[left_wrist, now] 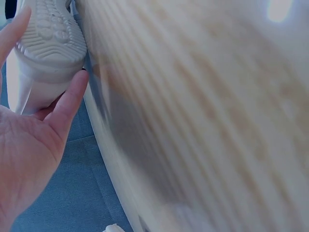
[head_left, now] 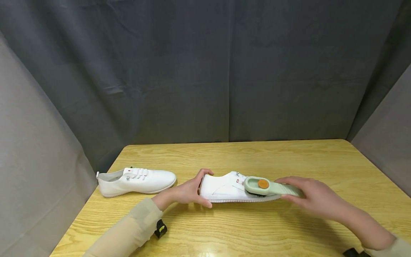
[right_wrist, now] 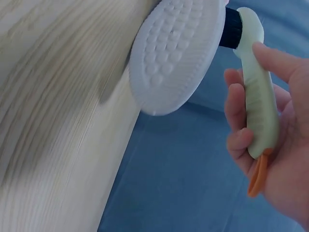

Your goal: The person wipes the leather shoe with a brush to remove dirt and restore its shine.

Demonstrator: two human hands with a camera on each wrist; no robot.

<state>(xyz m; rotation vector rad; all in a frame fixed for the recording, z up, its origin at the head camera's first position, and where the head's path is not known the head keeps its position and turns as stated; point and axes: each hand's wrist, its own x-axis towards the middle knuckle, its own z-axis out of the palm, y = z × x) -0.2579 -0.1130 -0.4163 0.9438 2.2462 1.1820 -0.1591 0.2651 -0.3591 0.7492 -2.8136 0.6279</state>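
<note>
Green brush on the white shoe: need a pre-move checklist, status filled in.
1. Left grip holding the heel of the brushed shoe: ok.
2. Right grip wrapped around the handle of the brush: ok.
3. Dark bristles against the shoe's upper, toward the toe: ok.
4. Sole raised off the table: ok, its underside shows in both wrist views.
5. Second shoe apart from the brushed one: ok.
6. Upper clean beneath the bristles: cannot tell, the brush covers it.
</note>
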